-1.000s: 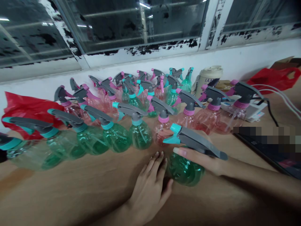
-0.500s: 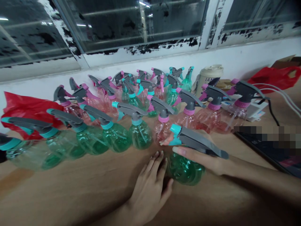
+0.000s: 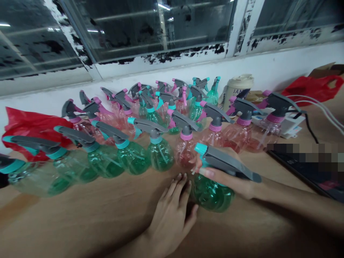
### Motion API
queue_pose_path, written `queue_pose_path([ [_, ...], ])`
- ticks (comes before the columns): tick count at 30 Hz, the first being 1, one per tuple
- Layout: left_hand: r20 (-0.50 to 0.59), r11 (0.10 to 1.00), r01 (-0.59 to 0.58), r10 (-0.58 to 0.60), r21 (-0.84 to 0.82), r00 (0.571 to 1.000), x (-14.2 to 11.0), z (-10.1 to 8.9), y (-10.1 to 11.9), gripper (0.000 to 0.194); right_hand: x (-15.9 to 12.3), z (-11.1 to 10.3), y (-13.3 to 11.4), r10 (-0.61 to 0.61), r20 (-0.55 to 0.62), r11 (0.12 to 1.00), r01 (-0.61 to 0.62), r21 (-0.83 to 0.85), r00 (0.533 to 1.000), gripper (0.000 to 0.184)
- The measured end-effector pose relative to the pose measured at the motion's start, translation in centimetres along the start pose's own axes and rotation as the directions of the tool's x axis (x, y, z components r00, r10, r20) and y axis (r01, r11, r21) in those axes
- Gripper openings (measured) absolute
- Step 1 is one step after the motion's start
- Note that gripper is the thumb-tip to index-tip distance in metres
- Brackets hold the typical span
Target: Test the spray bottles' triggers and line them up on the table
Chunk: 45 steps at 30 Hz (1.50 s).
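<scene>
A green spray bottle with a grey and turquoise spray head stands upright on the table in front of me. My right hand is wrapped round it just below the spray head, thumb on the near side and fingertips curled at the turquoise trigger, which is mostly hidden. To the left of this bottle, my left hand lies flat on the tabletop, fingers stretched forward and holding nothing. Whether its thumb touches the bottle I cannot tell. Just behind the hands stands a pink spray bottle.
Several green spray bottles form a row to the left, continued by pink ones to the right. More crowd behind. A red plastic bag lies left; a phone, cables and a paper cup are right.
The fingers of my right hand have drawn in toward the spray head, pulling at the trigger. My left hand and the bottle stay in place.
</scene>
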State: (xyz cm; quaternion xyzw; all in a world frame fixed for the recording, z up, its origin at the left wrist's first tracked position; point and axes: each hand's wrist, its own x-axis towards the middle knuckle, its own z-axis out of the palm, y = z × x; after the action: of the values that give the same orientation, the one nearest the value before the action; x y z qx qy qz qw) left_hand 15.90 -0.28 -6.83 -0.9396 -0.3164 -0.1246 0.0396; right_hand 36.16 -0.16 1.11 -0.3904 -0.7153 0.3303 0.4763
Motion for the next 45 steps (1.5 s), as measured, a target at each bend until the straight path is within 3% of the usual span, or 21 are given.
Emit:
queue_pose_path([
  [16, -0.023, 1.000, -0.010, 0.010, -0.003, 1.000, -0.09, 0.05, -0.04, 0.045, 0.01, 0.11, 0.67, -0.030, -0.028, 0.999, 0.029, -0.020, 0.999, 0.031],
  [33, 0.009, 0.999, -0.029, 0.028, 0.026, 1.000, 0.15, -0.18, -0.02, 0.050, 0.15, 0.27, 0.33, -0.062, -0.052, 0.995, 0.058, -0.079, 0.997, 0.009],
  [41, 0.001, 1.000, -0.019, 0.019, 0.023, 1.000, 0.11, -0.15, -0.02, 0.049, -0.14, 0.53, 0.17, 0.009, -0.086, 0.995, -0.018, -0.103, 0.996, 0.016],
  [45, -0.009, 1.000, -0.020, 0.020, 0.013, 1.000, -0.03, -0.09, -0.02, 0.047, -0.06, 0.46, 0.34, -0.005, -0.058, 0.999, 0.002, -0.048, 0.998, 0.015],
])
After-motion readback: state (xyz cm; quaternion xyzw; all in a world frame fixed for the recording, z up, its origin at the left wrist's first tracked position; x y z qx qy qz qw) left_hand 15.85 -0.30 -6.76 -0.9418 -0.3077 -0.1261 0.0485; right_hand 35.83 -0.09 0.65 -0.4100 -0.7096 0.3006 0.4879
